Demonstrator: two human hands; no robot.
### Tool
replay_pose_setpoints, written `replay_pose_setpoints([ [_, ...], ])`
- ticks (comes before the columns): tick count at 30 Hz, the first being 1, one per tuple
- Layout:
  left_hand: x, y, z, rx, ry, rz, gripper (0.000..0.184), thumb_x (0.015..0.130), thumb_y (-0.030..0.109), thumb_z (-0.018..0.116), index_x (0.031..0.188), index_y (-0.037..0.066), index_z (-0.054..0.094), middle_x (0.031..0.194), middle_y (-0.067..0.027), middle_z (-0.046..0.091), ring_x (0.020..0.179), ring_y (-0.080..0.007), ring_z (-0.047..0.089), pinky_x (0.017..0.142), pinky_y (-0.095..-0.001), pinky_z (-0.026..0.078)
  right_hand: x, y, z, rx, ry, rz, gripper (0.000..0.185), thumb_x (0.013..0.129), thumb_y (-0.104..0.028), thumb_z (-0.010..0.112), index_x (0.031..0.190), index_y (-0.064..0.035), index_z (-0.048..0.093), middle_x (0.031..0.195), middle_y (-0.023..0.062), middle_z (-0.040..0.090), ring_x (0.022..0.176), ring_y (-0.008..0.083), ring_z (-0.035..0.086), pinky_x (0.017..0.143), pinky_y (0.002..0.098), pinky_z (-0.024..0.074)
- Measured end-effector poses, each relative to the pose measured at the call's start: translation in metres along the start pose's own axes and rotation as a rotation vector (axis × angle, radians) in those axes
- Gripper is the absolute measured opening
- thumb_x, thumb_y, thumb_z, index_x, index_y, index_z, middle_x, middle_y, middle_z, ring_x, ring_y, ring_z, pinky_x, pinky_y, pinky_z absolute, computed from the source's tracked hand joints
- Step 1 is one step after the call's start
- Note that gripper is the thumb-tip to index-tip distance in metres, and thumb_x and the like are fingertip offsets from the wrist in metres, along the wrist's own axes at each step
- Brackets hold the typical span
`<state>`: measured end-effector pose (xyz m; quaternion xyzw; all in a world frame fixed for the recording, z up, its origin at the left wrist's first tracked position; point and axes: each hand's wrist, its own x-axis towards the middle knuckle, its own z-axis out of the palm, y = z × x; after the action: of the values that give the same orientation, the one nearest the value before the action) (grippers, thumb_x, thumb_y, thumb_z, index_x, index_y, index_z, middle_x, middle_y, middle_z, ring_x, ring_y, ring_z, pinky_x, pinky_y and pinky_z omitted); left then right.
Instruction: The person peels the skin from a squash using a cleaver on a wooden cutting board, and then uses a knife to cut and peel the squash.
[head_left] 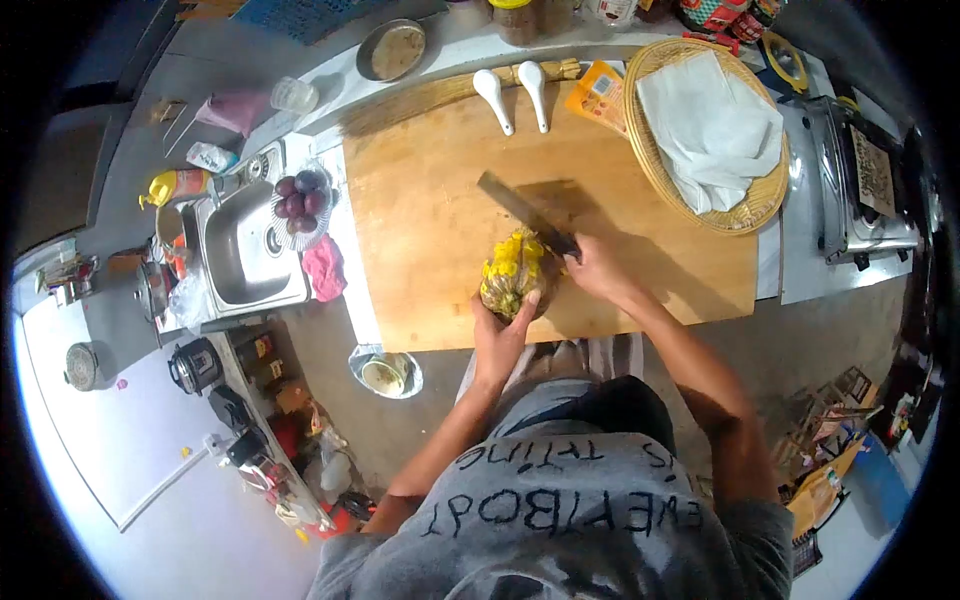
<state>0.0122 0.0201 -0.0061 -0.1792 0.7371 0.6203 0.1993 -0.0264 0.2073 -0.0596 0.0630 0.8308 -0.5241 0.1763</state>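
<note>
A squash-like vegetable (pixel 512 272), brown-green with bright yellow patches where the skin is off, rests near the front edge of the wooden board (pixel 430 220). My left hand (pixel 503 335) grips its near side, with the thumb on top. In my right hand (pixel 595 268) is the dark handle of a knife (pixel 525 212). The blade points up and to the left, just beyond the vegetable's far side. Whether the blade touches the vegetable is hard to tell.
Two white spoons (pixel 492 100) and an orange packet (pixel 600 95) lie at the board's back. A basket with white cloth (pixel 775 200) overlaps its right corner. Left are a sink (pixel 240 255), a bowl of dark round fruit (pixel 300 205) and a pink cloth (pixel 323 268). A stove (pixel 850 235) stands right.
</note>
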Motion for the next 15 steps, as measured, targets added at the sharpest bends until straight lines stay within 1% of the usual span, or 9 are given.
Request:
replay_pose_setpoints([
  [2,-0.001,0.011,0.003,-0.049,0.022,-0.047,0.069,0.084,0.023,0.073,0.129,-0.005,0.028,0.121,-0.0156,0.049,0.106,-0.0176,0.053,0.089,-0.0301,0.046,-0.012,-0.013,-0.014,0.089,0.046,0.073,0.022,0.084,-0.011,0.054,0.102,0.0019,0.058,0.083,0.0258,0.061,0.076,0.042,0.06,0.066,0.0468,0.0471],
  [3,-0.009,0.034,0.006,-0.185,0.053,-0.195,0.067,0.085,0.027,0.071,0.129,-0.003,0.03,0.119,-0.0149,0.051,0.104,-0.0164,0.054,0.088,-0.0295,0.047,-0.022,-0.032,-0.027,-0.047,0.036,0.142,0.024,0.084,-0.01,0.054,0.105,0.0018,0.058,0.079,0.0254,0.06,0.071,0.0411,0.06,0.064,0.0454,0.0476],
  [4,-0.013,0.045,0.008,-0.323,0.085,-0.345,0.065,0.087,0.031,0.069,0.129,-0.002,0.031,0.118,-0.0142,0.052,0.101,-0.0152,0.055,0.087,-0.029,0.047,-0.03,-0.043,-0.033,-0.049,0.035,0.141,0.024,0.084,-0.01,0.054,0.105,0.0018,0.058,0.079,0.0254,0.06,0.071,0.0411,0.06,0.064,0.0454,0.0476],
  [5,-0.014,0.045,0.005,-0.324,0.088,-0.346,0.065,0.087,0.031,0.069,0.129,-0.002,0.031,0.118,-0.0142,0.052,0.101,-0.0152,0.055,0.087,-0.029,0.047,-0.039,-0.051,-0.037,-0.048,0.01,0.13,0.022,0.085,-0.011,0.056,0.102,0.0017,0.057,0.077,0.0245,0.06,0.071,0.04,0.06,0.063,0.0436,0.0468],
  [7,-0.013,0.047,-0.005,-0.487,-0.012,-0.608,0.059,0.089,0.046,0.061,0.127,0.005,0.042,0.116,-0.012,0.054,0.102,-0.0225,0.058,0.088,-0.0326,0.051,-0.055,-0.062,-0.038,-0.048,-0.017,0.115,0.02,0.085,-0.012,0.057,0.099,0.0017,0.057,0.075,0.0235,0.06,0.071,0.0389,0.06,0.062,0.0418,0.0459],
  [8,-0.012,0.049,-0.006,-0.491,-0.012,-0.606,0.059,0.089,0.046,0.061,0.127,0.005,0.042,0.116,-0.012,0.054,0.102,-0.0225,0.058,0.088,-0.0326,0.051,-0.062,-0.067,-0.038,-0.122,-0.026,0.104,0.02,0.084,-0.012,0.058,0.1,0.0005,0.057,0.073,0.023,0.06,0.069,0.0402,0.059,0.061,0.0432,0.0459],
  [10,-0.009,0.055,-0.006,-0.612,-0.135,-0.653,0.053,0.092,0.043,0.056,0.126,0.003,0.046,0.115,-0.0129,0.055,0.102,-0.0244,0.059,0.091,-0.0353,0.052,-0.074,-0.076,-0.038,-0.199,-0.041,0.092,0.022,0.083,-0.012,0.059,0.102,-0.0006,0.057,0.071,0.0226,0.06,0.067,0.0415,0.059,0.059,0.0447,0.0459],
  [12,-0.002,0.047,-0.006,-0.671,-0.143,-0.663,0.048,0.094,0.039,0.054,0.125,0.003,0.047,0.114,-0.0136,0.056,0.101,-0.0254,0.059,0.092,-0.0362,0.052,-0.08,-0.086,-0.041,-0.301,-0.003,-0.037,0.026,0.08,-0.009,0.06,0.105,-0.0032,0.057,0.069,0.0218,0.06,0.067,0.0419,0.059,0.06,0.0469,0.0469],
  [15,0.004,0.042,-0.01,-0.769,-0.162,-0.69,0.039,0.097,0.031,0.05,0.123,0.001,0.049,0.113,-0.0146,0.056,0.1,-0.0267,0.059,0.095,-0.0381,0.051,-0.083,-0.09,-0.047,-0.384,-0.061,-0.038,0.034,0.076,-0.007,0.061,0.11,-0.0052,0.055,0.074,0.0208,0.062,0.071,0.0395,0.061,0.063,0.0467,0.0487],
])
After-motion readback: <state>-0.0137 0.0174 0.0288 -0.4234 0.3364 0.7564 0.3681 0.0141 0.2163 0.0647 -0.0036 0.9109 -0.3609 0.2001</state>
